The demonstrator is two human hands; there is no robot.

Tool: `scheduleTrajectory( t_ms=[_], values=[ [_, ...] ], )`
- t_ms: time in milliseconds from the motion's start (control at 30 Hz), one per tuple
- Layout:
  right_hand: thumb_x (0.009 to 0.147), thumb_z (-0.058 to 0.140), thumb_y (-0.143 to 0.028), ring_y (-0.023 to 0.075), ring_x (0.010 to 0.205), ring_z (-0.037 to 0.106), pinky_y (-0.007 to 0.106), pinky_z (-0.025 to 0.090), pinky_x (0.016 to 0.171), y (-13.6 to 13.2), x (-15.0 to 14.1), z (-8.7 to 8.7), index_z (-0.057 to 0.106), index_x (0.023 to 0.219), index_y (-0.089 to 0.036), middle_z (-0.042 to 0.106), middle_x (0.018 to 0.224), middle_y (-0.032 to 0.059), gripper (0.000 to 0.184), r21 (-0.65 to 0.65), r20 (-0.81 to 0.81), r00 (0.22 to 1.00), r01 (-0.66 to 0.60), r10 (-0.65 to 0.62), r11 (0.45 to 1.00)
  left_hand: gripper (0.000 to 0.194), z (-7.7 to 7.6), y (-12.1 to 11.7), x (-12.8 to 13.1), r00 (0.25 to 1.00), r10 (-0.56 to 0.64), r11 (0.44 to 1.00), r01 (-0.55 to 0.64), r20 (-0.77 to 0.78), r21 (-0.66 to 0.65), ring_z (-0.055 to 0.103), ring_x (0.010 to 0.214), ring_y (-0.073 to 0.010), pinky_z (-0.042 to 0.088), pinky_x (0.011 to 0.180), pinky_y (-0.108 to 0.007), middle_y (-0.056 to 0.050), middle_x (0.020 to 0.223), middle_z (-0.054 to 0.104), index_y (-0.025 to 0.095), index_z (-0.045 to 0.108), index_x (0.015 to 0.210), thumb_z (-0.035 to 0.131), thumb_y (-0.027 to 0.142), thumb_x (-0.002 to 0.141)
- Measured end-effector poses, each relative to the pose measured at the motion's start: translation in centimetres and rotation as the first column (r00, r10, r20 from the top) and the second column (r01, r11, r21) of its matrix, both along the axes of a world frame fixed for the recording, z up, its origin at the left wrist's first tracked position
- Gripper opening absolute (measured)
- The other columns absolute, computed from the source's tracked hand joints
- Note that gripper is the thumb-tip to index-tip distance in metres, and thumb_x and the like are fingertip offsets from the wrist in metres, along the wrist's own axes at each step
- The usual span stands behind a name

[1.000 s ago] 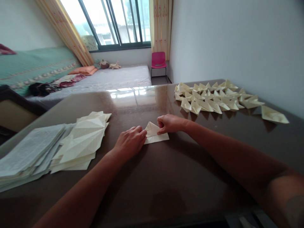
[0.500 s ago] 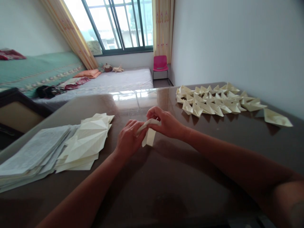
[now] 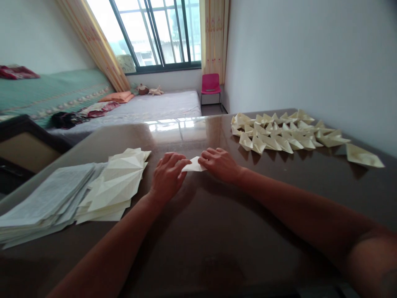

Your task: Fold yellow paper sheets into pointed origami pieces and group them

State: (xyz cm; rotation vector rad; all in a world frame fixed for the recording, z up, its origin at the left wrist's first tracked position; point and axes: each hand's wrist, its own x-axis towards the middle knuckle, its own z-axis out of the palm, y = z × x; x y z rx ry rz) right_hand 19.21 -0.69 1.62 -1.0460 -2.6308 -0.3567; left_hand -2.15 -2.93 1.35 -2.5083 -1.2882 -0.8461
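Observation:
A small piece of folded cream paper (image 3: 194, 164) lies low over the middle of the table, between my two hands. My left hand (image 3: 169, 174) pinches its left end between thumb and fingers. On the opposite end, my right hand (image 3: 218, 162) has its curled fingers closed over the paper. Both hands cover the ends, so only the middle of the folded paper shows. To the left of my left hand rests a pile of creased cream sheets (image 3: 119, 178).
A thick stack of printed paper (image 3: 52, 194) sits at the table's left. Rows of folded paper boats (image 3: 279, 132) stand at the back right, one boat (image 3: 364, 156) apart from them. Beyond the brown table (image 3: 211, 240) are a bed (image 3: 173, 103) and a pink chair (image 3: 211, 85).
The strip that stuck out below my hands no longer shows; the paper now appears flat between them. My right hand has lowered and moved slightly right, its fingers now on top.

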Motion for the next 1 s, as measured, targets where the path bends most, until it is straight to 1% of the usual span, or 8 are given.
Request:
scheduleTrajectory(
  t_ms=[100,200,333,533,600,700,900,1000],
  values=[
    [0.092,0.048,-0.02,0.0205,0.092,0.055,0.029,0.036,0.072,0.1,0.2,0.0,0.062,0.101,-0.018,0.064,0.096,0.009,0.016,-0.094,0.138,0.989,-0.043,0.056,0.995,0.02,-0.6,0.1,-0.1,0.965,-0.129,0.983,0.094,-0.228,-0.16,0.054,0.093,-0.0198,0.044,0.078,-0.032,-0.003,0.094,0.065,0.025,0.067,0.097,0.048,0.025,0.09],
    [0.089,0.053,-0.02,0.0192,0.091,0.058,0.026,0.038,0.072,0.5,1.0,0.7,0.066,0.097,-0.019,0.066,0.097,0.0071,0.016,-0.25,0.167,0.977,-0.088,0.132,0.964,0.028,-0.7,0.1,-0.1,0.94,-0.148,0.964,0.067,-0.306,-0.258,0.055,0.086,-0.0178,0.042,0.066,-0.027,-0.003,0.087,0.064,0.025,0.068,0.089,0.041,0.031,0.094],
    [0.084,0.056,-0.02,0.0171,0.091,0.061,0.023,0.039,0.074,1.7,2.5,1.4,0.072,0.096,-0.024,0.07,0.099,0.0034,0.021,-0.447,0.049,0.988,-0.108,0.145,0.888,0.03,-0.7,0.2,-0.2,0.956,-0.116,0.954,0.032,-0.268,-0.299,0.056,0.087,-0.0173,0.042,0.067,-0.026,-0.003,0.088,0.064,0.025,0.068,0.088,0.041,0.037,0.095],
    [0.085,0.053,-0.028,0.0133,0.07,0.059,0.02,0.039,0.064,3.9,3.7,-0.2,0.072,0.095,-0.014,0.07,0.079,0.0026,0.025,-0.65,-0.177,0.984,-0.107,-0.012,0.752,0.03,-2.0,1.5,-0.2,0.995,0.021,0.929,-0.056,-0.098,-0.366,0.059,0.084,-0.0181,0.044,0.075,-0.028,-0.003,0.086,0.067,0.023,0.066,0.091,0.04,0.038,0.094],
    [0.084,0.054,-0.029,0.0128,0.069,0.058,0.02,0.039,0.062,4.2,3.7,-0.6,0.07,0.094,-0.013,0.069,0.079,0.0023,0.024,-0.677,-0.192,0.98,-0.087,-0.061,0.731,0.03,-2.3,1.9,-0.2,0.995,0.083,0.906,-0.101,-0.061,-0.411,0.061,0.084,-0.0189,0.044,0.074,-0.029,-0.003,0.09,0.068,0.024,0.066,0.096,0.041,0.04,0.093],
    [0.083,0.057,-0.027,0.0125,0.072,0.058,0.019,0.038,0.061,4.1,3.4,-0.8,0.068,0.093,-0.014,0.069,0.083,0.0033,0.02,-0.676,-0.16,0.976,-0.002,-0.145,0.737,0.031,-2.5,2.1,0.0,0.989,0.139,0.88,-0.148,-0.053,-0.452,0.062,0.085,-0.0195,0.044,0.072,-0.029,-0.002,0.097,0.07,0.027,0.065,0.103,0.04,0.043,0.092],
    [0.083,0.059,-0.032,0.0142,0.077,0.06,0.02,0.037,0.062,3.3,2.6,-0.4,0.062,0.097,-0.02,0.069,0.093,0.0044,0.019,-0.617,-0.007,0.964,0.206,-0.267,0.76,0.031,-2.3,2.0,0.6,0.972,0.18,0.881,-0.227,-0.15,-0.415,0.063,0.09,-0.0219,0.045,0.073,-0.031,-0.001,0.101,0.068,0.031,0.063,0.105,0.038,0.043,0.093],
    [0.083,0.058,-0.035,0.0154,0.079,0.061,0.022,0.035,0.06,2.9,2.3,-0.1,0.061,0.099,-0.022,0.069,0.095,0.0042,0.02,-0.582,0.065,0.954,0.273,-0.291,0.766,0.031,-2.3,1.9,0.8,0.965,0.189,0.886,-0.248,-0.184,-0.391,0.062,0.09,-0.0213,0.045,0.073,-0.03,-0.001,0.102,0.066,0.032,0.062,0.108,0.037,0.041,0.093]
  ],
)
